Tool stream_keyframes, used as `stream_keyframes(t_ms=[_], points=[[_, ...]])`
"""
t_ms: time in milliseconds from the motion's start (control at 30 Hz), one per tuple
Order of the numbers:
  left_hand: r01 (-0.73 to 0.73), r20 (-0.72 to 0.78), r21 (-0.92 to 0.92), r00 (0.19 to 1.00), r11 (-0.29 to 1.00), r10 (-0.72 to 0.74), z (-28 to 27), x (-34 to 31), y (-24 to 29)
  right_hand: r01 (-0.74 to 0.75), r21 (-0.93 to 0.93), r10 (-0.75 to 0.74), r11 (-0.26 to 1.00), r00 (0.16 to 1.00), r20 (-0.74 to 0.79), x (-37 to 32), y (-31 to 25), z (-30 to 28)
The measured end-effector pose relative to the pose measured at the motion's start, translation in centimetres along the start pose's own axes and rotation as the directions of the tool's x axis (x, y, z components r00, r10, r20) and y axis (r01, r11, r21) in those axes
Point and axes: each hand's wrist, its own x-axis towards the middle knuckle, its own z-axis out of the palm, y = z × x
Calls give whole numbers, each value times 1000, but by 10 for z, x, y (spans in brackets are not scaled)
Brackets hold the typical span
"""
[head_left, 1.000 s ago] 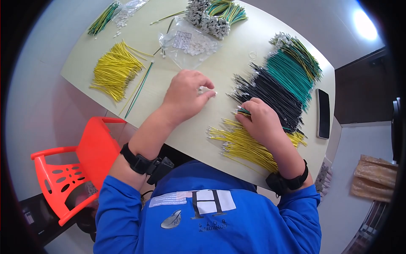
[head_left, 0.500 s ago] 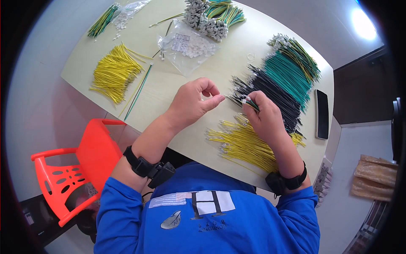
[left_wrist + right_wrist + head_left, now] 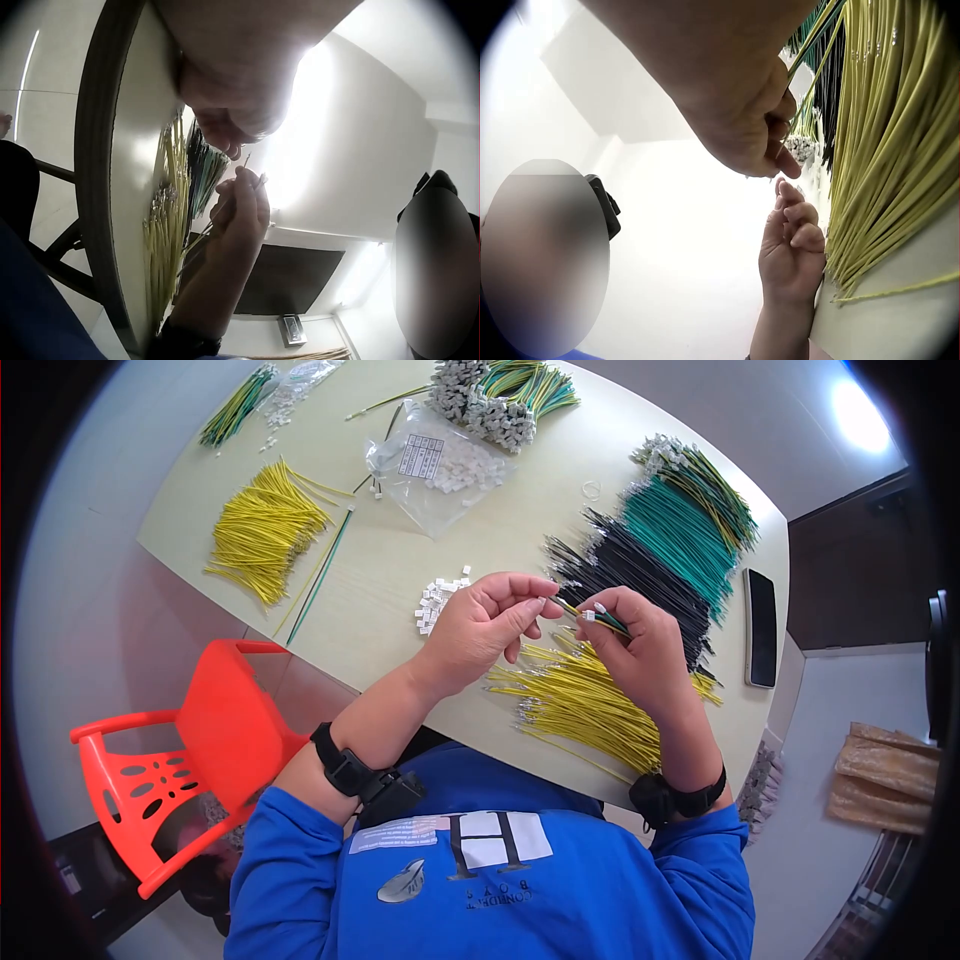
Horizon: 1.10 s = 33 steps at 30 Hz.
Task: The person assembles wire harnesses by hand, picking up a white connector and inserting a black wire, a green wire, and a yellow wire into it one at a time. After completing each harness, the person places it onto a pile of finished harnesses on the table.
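Observation:
In the head view the left hand (image 3: 480,628) pinches something small, perhaps a wire tip, between thumb and forefinger; the fingertips hide most of it. Close on its right, the right hand (image 3: 640,640) holds a few green and yellow wires with a white connector (image 3: 589,616) at their end. Beneath both hands lie yellow wires (image 3: 590,705) and black wires (image 3: 650,585). Small white connectors (image 3: 432,605) are scattered beside the left hand. The left wrist view shows the right hand (image 3: 244,210) with wire ends sticking out past its fingertips.
Green wires (image 3: 680,535) and a phone (image 3: 760,628) lie at the right. A bag of connectors (image 3: 430,470) and bundled wires (image 3: 500,405) sit at the back. Another yellow pile (image 3: 262,530) is at the left, above a red chair (image 3: 225,725).
The left hand has moved right and nearer the person, uncovering the loose white connectors. It now meets the right hand's wires, and the right hand has shifted slightly down and right.

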Motion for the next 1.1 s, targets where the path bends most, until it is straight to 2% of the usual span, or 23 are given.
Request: stream_keyframes(t_ms=[100, 233, 400, 500, 767, 900, 1100], points=[[19, 11, 5, 1000, 1000, -19, 1, -1, -1, -42, -37, 41, 998, 999, -35, 0, -4, 3], [30, 17, 8, 999, 1000, -30, 0, 0, -2, -28, -60, 26, 998, 999, -25, 1, -3, 5], [32, 22, -1, 999, 1000, -32, -1, 1, -5, -55, -19, 54, 998, 998, -27, 0, -4, 4], [25, 23, -17, 999, 1000, -24, -1, 1, -5, 58, -74, -64, 996, 995, -80, 1, -2, 5], [-8, 19, -17, 1000, 1000, 8, 0, 0, -6, 79, -96, -89, 992, 990, -111, 0, -2, 8], [-13, 19, -10, 1000, 1000, 13, 0, 0, -7, 15, -59, -19, 998, 998, -65, -1, -5, 7], [-5, 35, 4, 999, 1000, 5, -1, 0, -6, 20, -63, -24, 998, 998, -65, -2, -2, 10]])
